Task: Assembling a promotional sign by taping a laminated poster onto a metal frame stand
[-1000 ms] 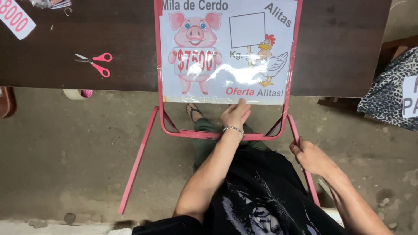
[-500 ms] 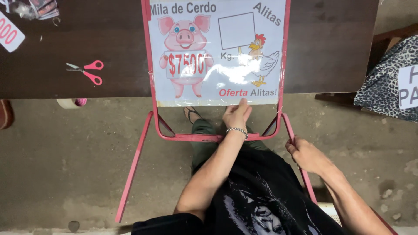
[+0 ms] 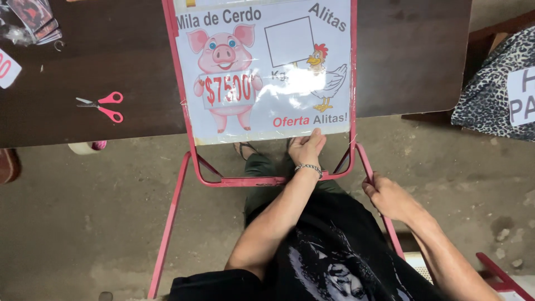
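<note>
- Head view: the left hand (image 3: 305, 149) presses fingertips flat, fingers open, on the lower edge of a plastic-covered poster with a cartoon pig and chicken (image 3: 267, 72).
- That poster sits in a pink metal sign frame (image 3: 189, 150), leaning on the dark wooden table (image 3: 412, 56).
- The right hand (image 3: 390, 195) is clamped round the frame's right leg.
- Pink-handled scissors (image 3: 103, 106) lie on the table, well left.

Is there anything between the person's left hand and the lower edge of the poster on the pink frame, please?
Nothing visible: the left hand already touches the poster at its lower edge, while the right hand grips the pink frame leg.
</note>
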